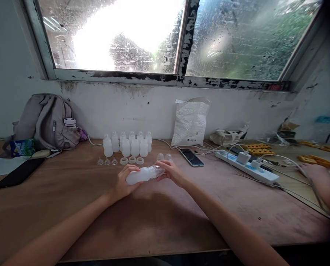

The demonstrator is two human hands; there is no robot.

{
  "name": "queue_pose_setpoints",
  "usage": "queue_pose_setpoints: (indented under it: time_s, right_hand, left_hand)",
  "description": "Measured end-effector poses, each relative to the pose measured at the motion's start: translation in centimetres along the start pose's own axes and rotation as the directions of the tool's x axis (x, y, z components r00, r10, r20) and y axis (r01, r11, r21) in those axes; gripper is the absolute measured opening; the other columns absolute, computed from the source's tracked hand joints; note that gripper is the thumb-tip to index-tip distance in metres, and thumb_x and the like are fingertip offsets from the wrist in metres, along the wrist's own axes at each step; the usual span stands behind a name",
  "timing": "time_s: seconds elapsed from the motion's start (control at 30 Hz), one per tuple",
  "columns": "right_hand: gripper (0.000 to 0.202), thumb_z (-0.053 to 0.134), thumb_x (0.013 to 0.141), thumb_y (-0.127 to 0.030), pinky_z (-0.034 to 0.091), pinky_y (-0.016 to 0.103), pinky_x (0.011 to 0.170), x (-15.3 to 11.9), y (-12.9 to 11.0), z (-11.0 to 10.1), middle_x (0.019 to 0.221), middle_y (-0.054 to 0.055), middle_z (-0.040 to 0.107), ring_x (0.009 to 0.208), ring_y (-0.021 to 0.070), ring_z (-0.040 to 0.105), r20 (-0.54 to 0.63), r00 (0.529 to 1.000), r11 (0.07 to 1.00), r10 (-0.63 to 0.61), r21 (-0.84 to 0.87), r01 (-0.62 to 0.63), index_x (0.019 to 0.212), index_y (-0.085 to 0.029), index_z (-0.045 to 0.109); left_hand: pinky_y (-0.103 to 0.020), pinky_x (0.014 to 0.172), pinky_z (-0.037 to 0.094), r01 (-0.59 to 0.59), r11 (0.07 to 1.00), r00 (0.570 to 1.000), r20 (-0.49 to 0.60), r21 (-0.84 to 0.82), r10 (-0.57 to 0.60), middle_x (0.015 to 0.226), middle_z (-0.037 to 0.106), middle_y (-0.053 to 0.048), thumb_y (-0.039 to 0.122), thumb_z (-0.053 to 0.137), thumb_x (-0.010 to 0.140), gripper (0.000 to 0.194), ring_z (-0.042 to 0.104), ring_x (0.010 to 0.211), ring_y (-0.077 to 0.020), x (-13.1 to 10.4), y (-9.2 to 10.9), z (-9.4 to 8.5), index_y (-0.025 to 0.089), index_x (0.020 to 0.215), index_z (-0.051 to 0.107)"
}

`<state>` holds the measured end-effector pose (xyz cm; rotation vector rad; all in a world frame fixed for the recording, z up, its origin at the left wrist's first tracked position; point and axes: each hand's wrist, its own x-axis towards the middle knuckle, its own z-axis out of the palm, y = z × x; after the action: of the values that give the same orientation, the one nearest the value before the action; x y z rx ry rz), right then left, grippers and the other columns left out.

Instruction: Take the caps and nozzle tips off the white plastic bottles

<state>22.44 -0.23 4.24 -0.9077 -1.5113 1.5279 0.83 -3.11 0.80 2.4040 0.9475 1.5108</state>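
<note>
A translucent white baby bottle (140, 176) lies nearly level above the table, its top pointing right. My left hand (123, 183) is closed around its body. At the other end my right hand (172, 173) is closed on the clear cap (157, 170) over the bottle's top; whether the cap is fully seated I cannot tell. Behind my hands stand several similar baby bottles (126, 147), some with clear caps. In front of them are three white collar rings (132, 160) and three clear nipples (106, 161). Two clear caps (164, 156) stand just beyond my right hand.
A smartphone (191, 157) and a white power strip (248, 168) with cables lie to the right. A white plastic package (191, 123) leans on the wall. On the left are a grey backpack (47, 122) and a black phone (19, 173). Another person's arm (324, 184) reaches in at far right.
</note>
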Motion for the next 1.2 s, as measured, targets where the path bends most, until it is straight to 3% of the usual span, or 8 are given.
queue_pose_setpoints:
  time_s: [0.27, 0.47, 0.6, 0.83, 1.07, 1.2]
  right_hand:
    - [0.031, 0.056, 0.069, -0.045, 0.05, 0.028, 0.046, -0.5, -0.1, 1.0, 0.07, 0.002, 0.052, 0.059, 0.0131, 0.053, 0.024, 0.99, 0.985, 0.136, 0.107, -0.138, 0.071, -0.014, 0.056]
    - [0.023, 0.061, 0.065, -0.036, 0.036, 0.017, 0.044, -0.6, 0.2, 2.0, 0.065, 0.001, 0.052, 0.053, 0.0076, 0.045, -0.088, 0.996, 0.997, 0.016, 0.076, -0.009, 0.064, -0.014, 0.057]
    - [0.02, 0.063, 0.063, -0.034, 0.03, 0.017, 0.044, -0.7, 0.0, 1.9, 0.064, 0.0, 0.054, 0.051, 0.0062, 0.043, -0.062, 0.998, 0.995, -0.007, 0.102, 0.013, 0.064, -0.014, 0.058]
    - [0.032, 0.052, 0.07, -0.045, 0.038, 0.021, 0.05, -0.8, 0.0, 1.6, 0.072, 0.002, 0.057, 0.056, 0.0095, 0.05, 0.063, 0.974, 0.934, 0.218, 0.277, -0.227, 0.071, -0.014, 0.06]
    - [0.024, 0.063, 0.063, -0.037, 0.041, 0.021, 0.044, -0.9, 0.4, 2.5, 0.058, 0.0, 0.053, 0.052, 0.0102, 0.049, -0.061, 0.99, 0.992, 0.124, 0.046, -0.121, 0.063, -0.013, 0.058]
    - [0.033, 0.059, 0.066, -0.046, 0.044, 0.023, 0.038, -0.9, 0.0, 2.1, 0.06, 0.003, 0.056, 0.049, 0.0121, 0.052, -0.071, 0.988, 0.987, 0.134, -0.083, -0.14, 0.07, -0.014, 0.058]
  left_hand:
    - [-0.033, 0.078, 0.043, 0.003, 0.998, 0.997, 0.077, -0.066, 0.002, 0.096, 0.053, -0.007, 0.027, 0.063, 0.066, 0.035, 0.051, 0.09, -0.0195, -0.2, 0.6, -0.1, 0.019, 0.097, 0.05]
    - [-0.033, 0.077, 0.043, 0.041, 0.994, 0.997, 0.07, -0.103, -0.034, 0.097, 0.053, -0.007, 0.029, 0.061, 0.067, 0.034, 0.052, 0.089, -0.0194, -0.5, 0.9, -0.1, 0.019, 0.098, 0.049]
    - [-0.034, 0.077, 0.042, 0.033, 0.994, 0.997, 0.076, -0.105, -0.025, 0.098, 0.052, -0.008, 0.03, 0.061, 0.067, 0.035, 0.052, 0.088, -0.0202, -0.4, 0.8, -0.1, 0.019, 0.098, 0.049]
    - [-0.033, 0.076, 0.043, -0.037, 0.994, 0.993, 0.111, -0.106, 0.049, 0.097, 0.052, -0.009, 0.029, 0.063, 0.065, 0.036, 0.052, 0.087, -0.0196, -0.3, 0.9, -0.5, 0.018, 0.097, 0.051]
    - [-0.034, 0.077, 0.043, -0.039, 0.993, 0.989, 0.137, -0.113, 0.054, 0.095, 0.053, -0.009, 0.031, 0.063, 0.065, 0.035, 0.053, 0.087, -0.0201, -0.3, 1.0, -0.5, 0.018, 0.096, 0.051]
    - [-0.034, 0.077, 0.043, -0.027, 0.993, 0.99, 0.138, -0.111, 0.042, 0.095, 0.052, -0.008, 0.03, 0.062, 0.066, 0.035, 0.052, 0.088, -0.0198, -0.2, 0.8, -0.5, 0.018, 0.097, 0.05]
